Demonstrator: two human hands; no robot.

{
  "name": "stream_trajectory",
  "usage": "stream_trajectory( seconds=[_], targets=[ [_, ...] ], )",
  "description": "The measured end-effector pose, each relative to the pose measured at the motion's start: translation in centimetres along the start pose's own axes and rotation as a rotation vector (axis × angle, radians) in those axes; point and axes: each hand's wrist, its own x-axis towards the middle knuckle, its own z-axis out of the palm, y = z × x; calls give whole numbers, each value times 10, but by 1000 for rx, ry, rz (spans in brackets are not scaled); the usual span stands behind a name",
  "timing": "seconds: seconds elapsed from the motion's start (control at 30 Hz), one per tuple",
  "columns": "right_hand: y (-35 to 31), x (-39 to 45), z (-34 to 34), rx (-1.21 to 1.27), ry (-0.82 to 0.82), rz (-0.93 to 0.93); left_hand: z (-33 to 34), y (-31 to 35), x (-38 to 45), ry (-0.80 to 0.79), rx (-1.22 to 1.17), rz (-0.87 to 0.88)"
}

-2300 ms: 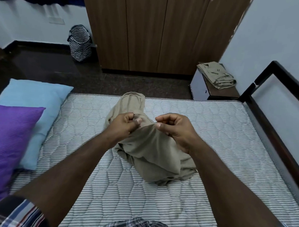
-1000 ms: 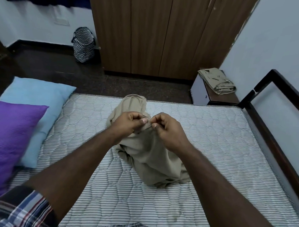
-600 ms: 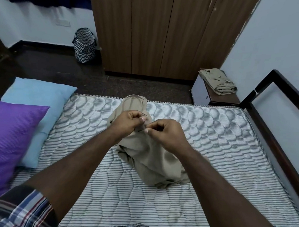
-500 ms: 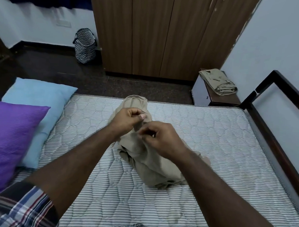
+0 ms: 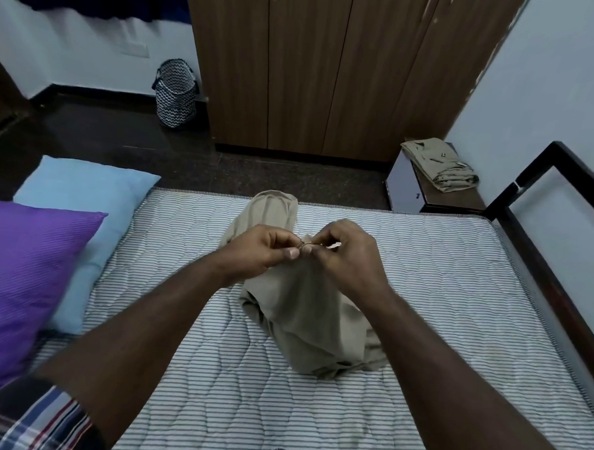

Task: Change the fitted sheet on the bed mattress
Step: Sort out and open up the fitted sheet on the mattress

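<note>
A bunched beige fitted sheet (image 5: 305,320) lies in the middle of the bare striped quilted mattress (image 5: 439,285). My left hand (image 5: 257,248) and my right hand (image 5: 348,254) meet above the heap, fingertips almost touching. Both pinch the same raised bit of the sheet's edge between thumb and fingers. The rest of the sheet hangs down from that pinch and pools on the mattress. Another beige folded cloth (image 5: 439,164) rests on a low table beyond the bed's far right corner.
A purple pillow (image 5: 21,281) lies on a light blue pillow (image 5: 85,215) at the left side of the mattress. A dark bed frame rail (image 5: 542,276) runs along the right. A wooden wardrobe (image 5: 312,69) and a zigzag-patterned basket (image 5: 174,93) stand across the dark floor.
My right hand dipped lower along the sheet, then rose back level with my left hand; both now pinch the same spot. The sheet heap has hardly shifted.
</note>
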Motion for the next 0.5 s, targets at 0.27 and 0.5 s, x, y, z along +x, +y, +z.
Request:
stream_trajectory(
  seconds=[0.27,0.5],
  targets=[
    [-1,-1,-12,108,-63,82,6,-1,5,77,68,61],
    [-3,-14,-51,194,58,28,8,-28,16,143,162,95]
  ],
)
